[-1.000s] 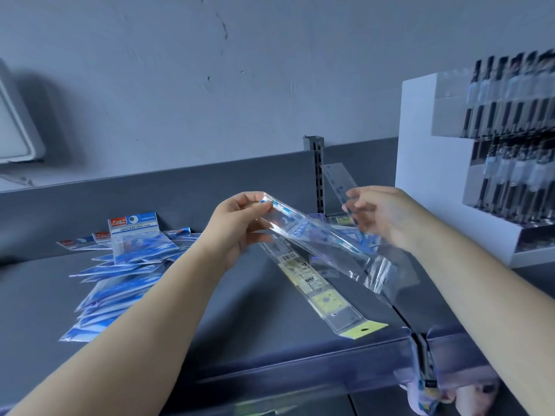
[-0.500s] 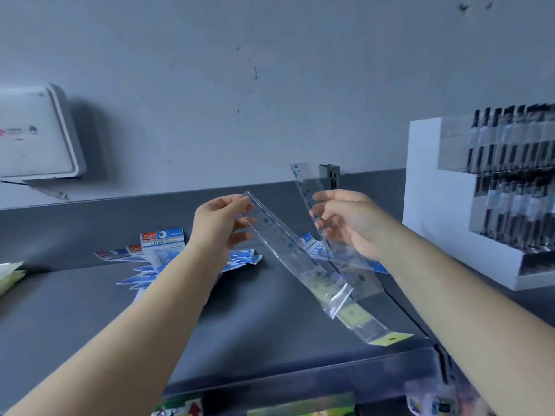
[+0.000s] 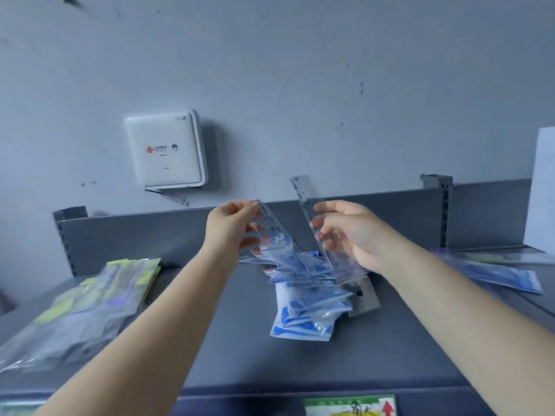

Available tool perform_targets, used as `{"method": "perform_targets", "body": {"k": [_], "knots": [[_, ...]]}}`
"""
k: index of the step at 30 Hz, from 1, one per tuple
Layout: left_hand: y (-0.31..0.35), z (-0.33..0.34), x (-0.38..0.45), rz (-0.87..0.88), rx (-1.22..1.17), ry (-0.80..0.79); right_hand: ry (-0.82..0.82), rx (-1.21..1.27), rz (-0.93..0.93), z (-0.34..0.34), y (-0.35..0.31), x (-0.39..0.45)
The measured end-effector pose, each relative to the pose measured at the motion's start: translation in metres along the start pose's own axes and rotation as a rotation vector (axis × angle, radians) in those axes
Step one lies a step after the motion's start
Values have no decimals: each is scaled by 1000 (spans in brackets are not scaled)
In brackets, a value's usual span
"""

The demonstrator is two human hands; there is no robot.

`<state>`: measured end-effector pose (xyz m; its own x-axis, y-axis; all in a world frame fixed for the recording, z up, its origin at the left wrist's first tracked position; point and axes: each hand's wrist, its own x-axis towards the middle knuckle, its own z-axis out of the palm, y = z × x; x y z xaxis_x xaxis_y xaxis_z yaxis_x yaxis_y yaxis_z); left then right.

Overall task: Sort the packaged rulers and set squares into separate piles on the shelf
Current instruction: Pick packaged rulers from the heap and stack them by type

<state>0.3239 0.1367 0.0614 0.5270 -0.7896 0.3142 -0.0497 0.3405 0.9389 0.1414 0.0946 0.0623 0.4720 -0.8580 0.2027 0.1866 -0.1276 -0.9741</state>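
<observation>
The left hand (image 3: 231,232) is pinching the upper end of one packaged ruler (image 3: 277,235) between thumb and fingertips, and the right hand (image 3: 348,232) is gripping a second packaged ruler (image 3: 318,232) near its middle, with its top end projecting above the fingers and its clear sleeve trailing down toward the shelf (image 3: 228,340). The hands are being held apart, each carrying its own packet above the blue-printed pile (image 3: 303,301) lying at the centre of the shelf. A pile of yellow-green packets (image 3: 90,298) is lying at the left, blurred, and more long blue packets (image 3: 495,271) are lying at the right; which pile holds rulers and which set squares cannot be read with certainty from this view. The step in hand appears to be separating two rulers and routing them to the ruler pile. To do it well, the operator is best keeping each packet held by the rigid ruler rather than by the loose sleeve, since the film is slippery and is likely to slide or fold. Both packets should be turned parallel to the packets already lying in the target pile, lowered flat, and released only once resting on it, so that the stack is not fanning out or mixing with the neighbouring pile.
</observation>
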Motion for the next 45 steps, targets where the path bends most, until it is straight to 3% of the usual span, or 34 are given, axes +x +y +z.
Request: {"method": "perform_targets", "body": {"k": [10,17,26,31,34,38,42,45], "knots": [[13,-177,27,35,118,148,-174,-22,42,175,38,28],[6,-265,52,2,143,220,-211,-71,76,254,55,47],[-7,-314,106,-75,178,221,-147,-77,76,297,63,78],[-23,-318,121,-35,541,173,-99,-59,14,314,58,99],[-32,-330,118,-62,561,196,-99,-85,-4,322,64,111],[-30,-336,110,-59,629,197,-86,-640,-47,318,78,122],[-21,-323,98,47,747,175,-53,-817,-179,293,70,117],[-16,-298,85,134,850,125,-31,-1083,-335,264,60,104]]}}
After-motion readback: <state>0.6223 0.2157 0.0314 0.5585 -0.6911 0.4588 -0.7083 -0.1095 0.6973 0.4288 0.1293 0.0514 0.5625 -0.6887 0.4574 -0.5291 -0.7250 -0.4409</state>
